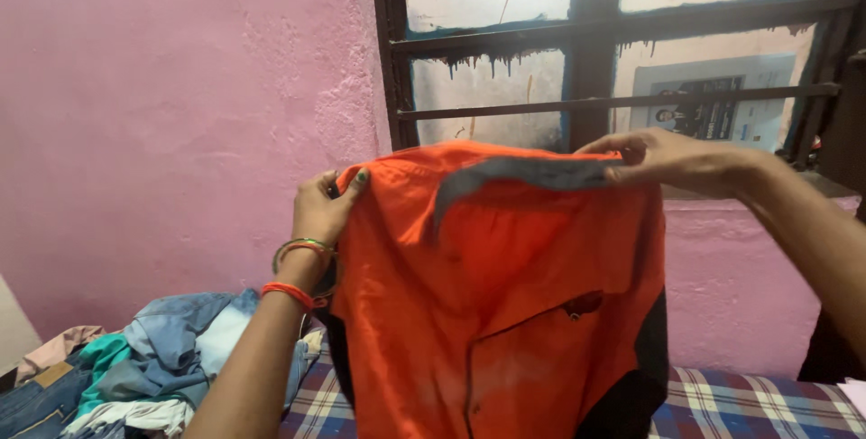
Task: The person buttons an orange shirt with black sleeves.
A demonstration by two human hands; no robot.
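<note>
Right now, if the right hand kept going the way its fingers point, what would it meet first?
The right hand points left along the orange shirt's grey collar; it would probably meet the left hand first, though depth is unclear.

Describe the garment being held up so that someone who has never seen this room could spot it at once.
Find the barred window in the pink wall. Just below and in front of it, the left hand and right hand hold up an orange shirt by its top edge. Its bright orange cloth, grey collar and black side panels set it apart from the blue and teal clothes pile at lower left.
</note>
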